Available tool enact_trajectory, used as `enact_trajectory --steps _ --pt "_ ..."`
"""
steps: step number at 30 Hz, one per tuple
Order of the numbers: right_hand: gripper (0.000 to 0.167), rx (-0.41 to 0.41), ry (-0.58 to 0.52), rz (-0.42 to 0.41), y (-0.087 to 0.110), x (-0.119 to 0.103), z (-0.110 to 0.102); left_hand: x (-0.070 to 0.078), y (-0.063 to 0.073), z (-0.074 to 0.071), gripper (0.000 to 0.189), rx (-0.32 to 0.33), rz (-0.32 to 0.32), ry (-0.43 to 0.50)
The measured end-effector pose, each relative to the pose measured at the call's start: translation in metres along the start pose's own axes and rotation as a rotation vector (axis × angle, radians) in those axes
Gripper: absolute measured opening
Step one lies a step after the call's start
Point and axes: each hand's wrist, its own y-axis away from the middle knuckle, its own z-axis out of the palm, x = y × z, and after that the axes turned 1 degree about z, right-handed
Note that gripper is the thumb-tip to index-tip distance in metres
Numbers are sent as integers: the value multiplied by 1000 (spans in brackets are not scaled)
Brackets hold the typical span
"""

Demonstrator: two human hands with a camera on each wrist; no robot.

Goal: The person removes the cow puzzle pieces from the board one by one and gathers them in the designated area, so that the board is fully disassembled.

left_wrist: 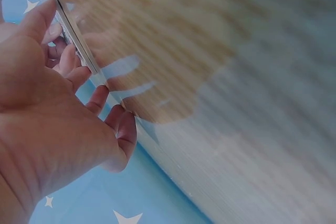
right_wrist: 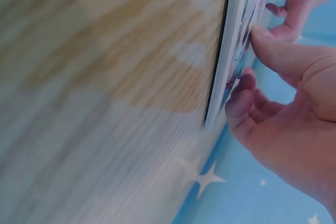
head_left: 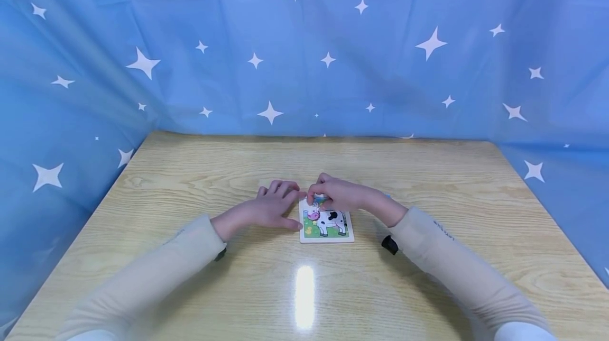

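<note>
A small square cow puzzle [head_left: 328, 227] with a pale frame lies on the wooden table. It shows a black-and-white cow on green grass. My left hand [head_left: 273, 208] is at the puzzle's left side, fingers spread and loosely bent, with the thumb and index fingertips right at the frame. Over the upper part of the picture is my right hand [head_left: 340, 194], its fingers bent down to the surface. In the right wrist view its thumb [right_wrist: 268, 45] meets the puzzle's face and the other fingertips curl at the face near the far edge. Whether it pinches a piece, I cannot tell.
The light wooden table [head_left: 190, 172] extends around the puzzle on all sides. A blue cloth with white stars [head_left: 304, 66] hangs behind it and at both sides. Glare [head_left: 304, 298] shines on the table's near part.
</note>
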Motion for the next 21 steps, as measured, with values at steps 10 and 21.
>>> enact_trajectory --steps 10,21 --pt "19 29 54 -95 2 0 0 0 0 0 85 0 0 -8" --pt "16 81 103 -87 5 2 2 3 0 0 82 5 4 3"
